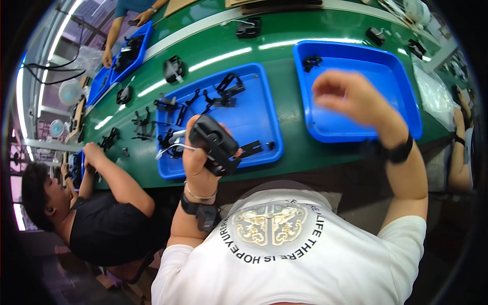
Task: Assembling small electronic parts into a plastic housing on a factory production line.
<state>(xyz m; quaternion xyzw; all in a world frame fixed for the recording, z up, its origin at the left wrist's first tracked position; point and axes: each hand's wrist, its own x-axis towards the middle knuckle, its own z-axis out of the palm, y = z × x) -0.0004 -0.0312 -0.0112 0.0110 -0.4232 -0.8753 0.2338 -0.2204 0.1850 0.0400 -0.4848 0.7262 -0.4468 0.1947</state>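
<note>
Left hand wrapped round black unit, held above near edge of left tray. Right hand too blurry, can't tell its grip. Unit's probably light, stiff, kinda slick; grab body sides, not white cable.

On the green bench, angular black brackets lie in a rectangular blue plastic tray, left of another blue tray with small black parts in its far-left corner; behind the first, a boxy black device.
</note>
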